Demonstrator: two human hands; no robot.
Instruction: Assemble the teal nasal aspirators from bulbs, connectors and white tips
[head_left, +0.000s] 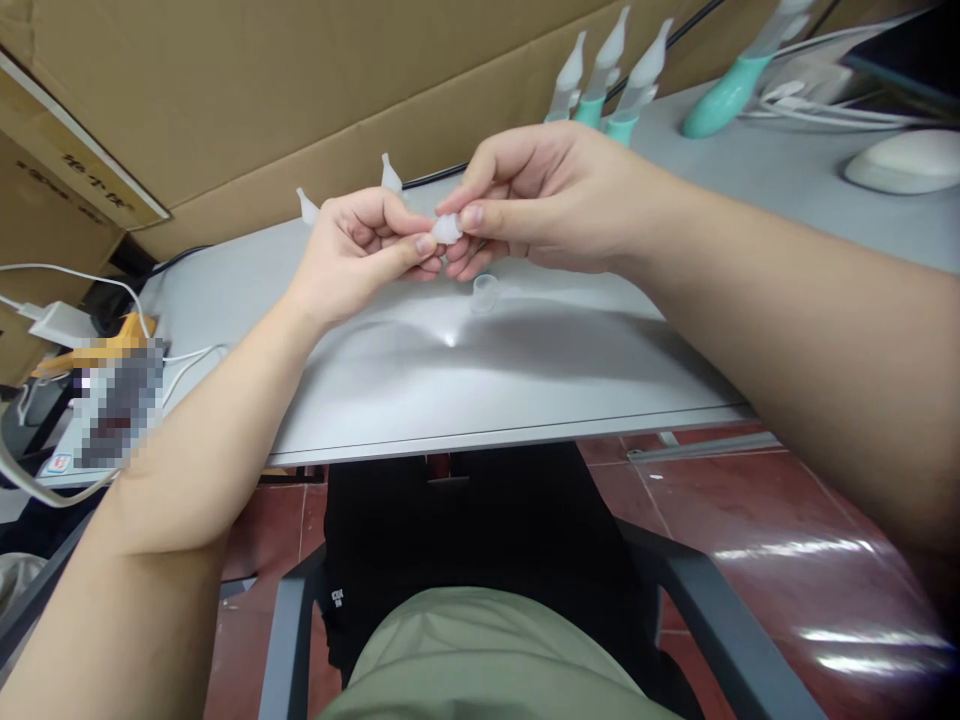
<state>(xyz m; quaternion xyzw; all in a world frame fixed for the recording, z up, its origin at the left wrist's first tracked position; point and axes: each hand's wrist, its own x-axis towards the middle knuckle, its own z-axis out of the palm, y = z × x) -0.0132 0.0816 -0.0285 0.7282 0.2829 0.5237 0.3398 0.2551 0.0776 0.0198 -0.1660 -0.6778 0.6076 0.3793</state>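
Above the grey table [390, 400], both hands meet at a small translucent white piece [448, 230]. My left hand [365, 243] pinches its left side between thumb and forefinger. On the other side, my right hand [536, 205] pinches it with thumb and fingers. Just below the hands, a small clear cup-shaped part [486, 293] is on the tabletop. Two white pointed tips show behind my left hand, one nearer the middle [390, 174] and one further left [307, 207]. Their lower parts are hidden.
Several teal bulb aspirators with white tips [643, 75] stand behind my right forearm; another aspirator [731, 95] leans further right. A white mouse [906, 162] lies at right. Cables, a charger [66, 325] and a blurred-out object [124, 405] are at left. Cardboard [300, 90] backs the table.
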